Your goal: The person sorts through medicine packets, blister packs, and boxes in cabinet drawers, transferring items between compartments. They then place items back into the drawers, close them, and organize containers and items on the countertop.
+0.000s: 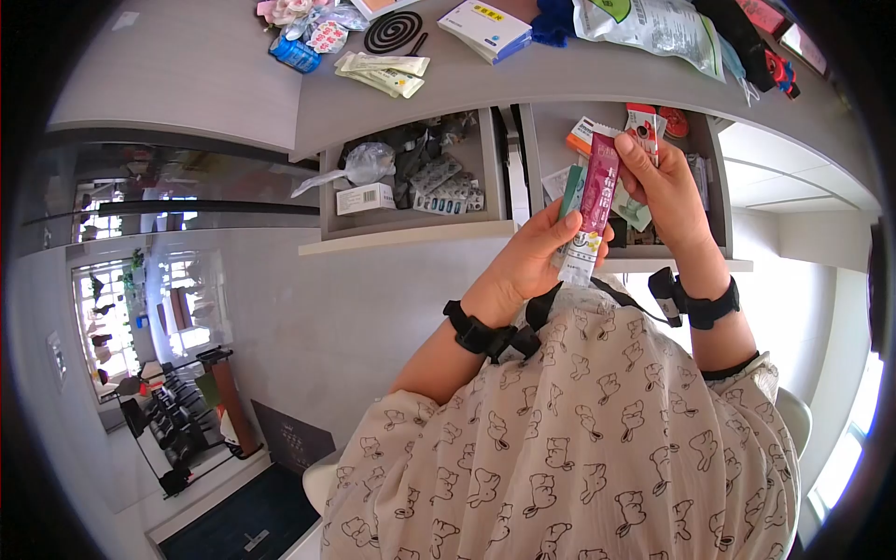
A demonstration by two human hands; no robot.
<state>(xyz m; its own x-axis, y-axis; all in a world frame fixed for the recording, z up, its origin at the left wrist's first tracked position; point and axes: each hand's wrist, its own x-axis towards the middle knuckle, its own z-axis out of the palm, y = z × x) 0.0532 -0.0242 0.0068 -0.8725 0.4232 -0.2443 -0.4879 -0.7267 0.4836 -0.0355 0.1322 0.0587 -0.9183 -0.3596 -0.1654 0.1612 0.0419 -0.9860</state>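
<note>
Left hand [539, 250] and right hand [658, 179] pinching a pink sachet [598, 194], partly blocking an open drawer [534, 161], blister packs [448, 198] lying in the neighbouring drawer [406, 238] (white box [364, 199] resting beside).

Bright daylight, strongest from the blown-out window [851, 471] at 4 o'clock; pale surface [775, 308] at 3 o'clock washes to white. Another overexposed window [201, 289] at 9 o'clock, reflections across the glossy floor [271, 308]. Open drawer [411, 233] at 11 o'clock darker, shadowed inside. Pink sachet [598, 191]: big lettering readable, small print soft. Heavy fisheye, tabletop [467, 93] edge bowed at 12 o'clock, corners black.
</note>
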